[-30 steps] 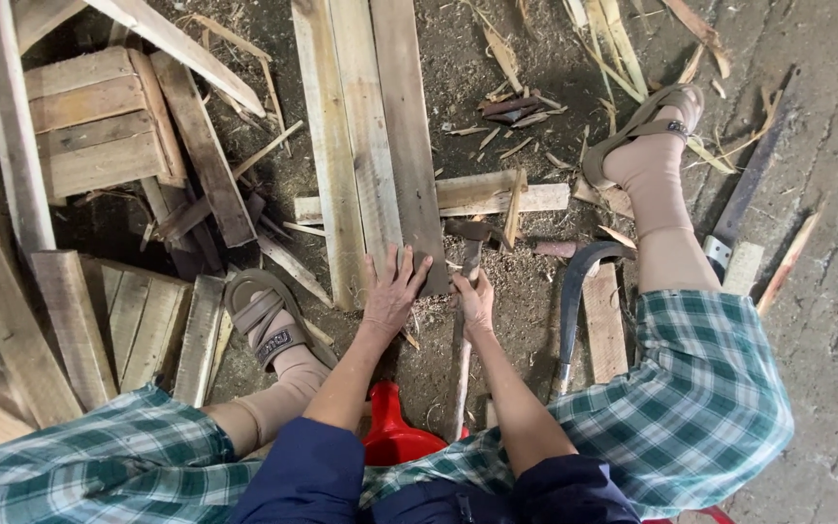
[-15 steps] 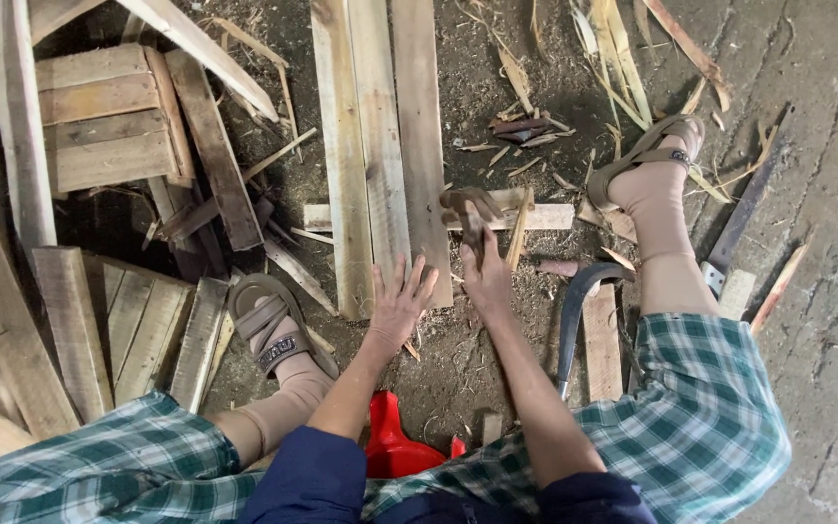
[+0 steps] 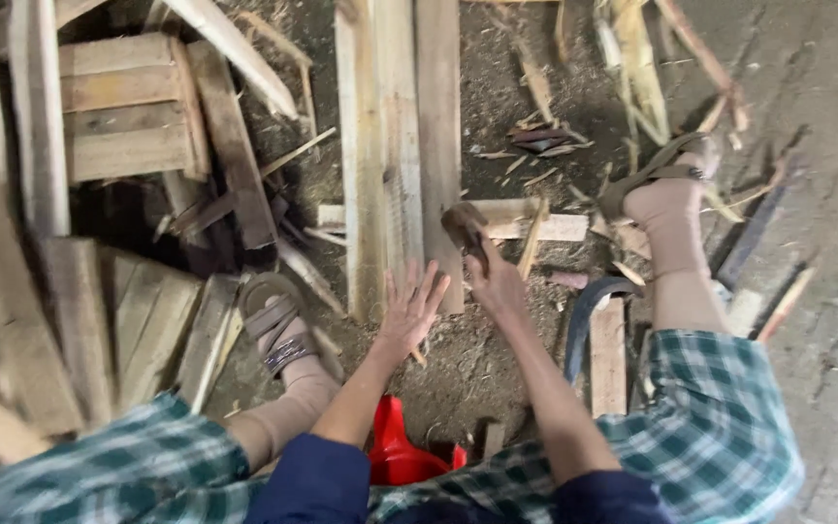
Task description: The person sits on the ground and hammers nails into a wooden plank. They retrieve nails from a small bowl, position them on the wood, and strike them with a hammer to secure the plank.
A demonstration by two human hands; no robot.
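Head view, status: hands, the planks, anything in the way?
Left hand open, at the planks. Right hand grips a small dark tool, kind unclear. Wood scraps alongside.

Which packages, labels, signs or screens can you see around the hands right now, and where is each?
None in view: no package, label, sign or screen.
Only bare wooden planks and offcuts lie on the dirt floor.
The left hand is spread open at the near end of the planks.
The right hand grips a dark brown tool; no marking shows on it.
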